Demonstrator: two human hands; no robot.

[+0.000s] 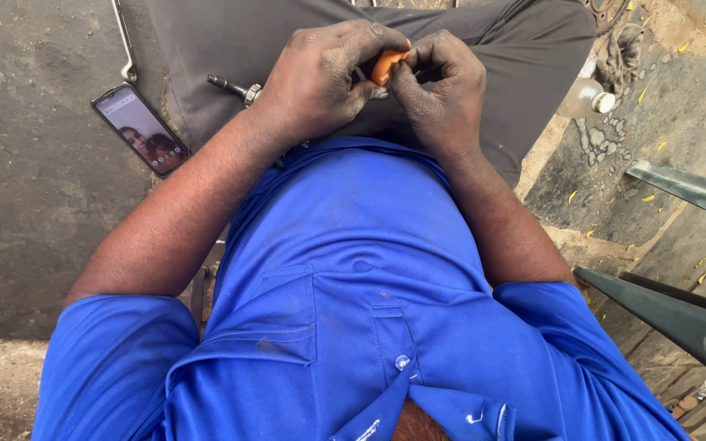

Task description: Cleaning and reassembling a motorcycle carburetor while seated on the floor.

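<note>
Pinching the small orange piece (387, 65) at twelve o'clock over your lap, your left hand (320, 77) and right hand (443, 90) both hold it with closed fingers; keep that grip snug and wrists braced.

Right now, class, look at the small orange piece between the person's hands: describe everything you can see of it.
The orange piece is small, smooth and rounded, plastic-looking. Only a short stretch shows; the rest is hidden by fingers. It is pinched between the left hand and right hand, above the grey-trousered lap. Its full shape cannot be told.
</note>
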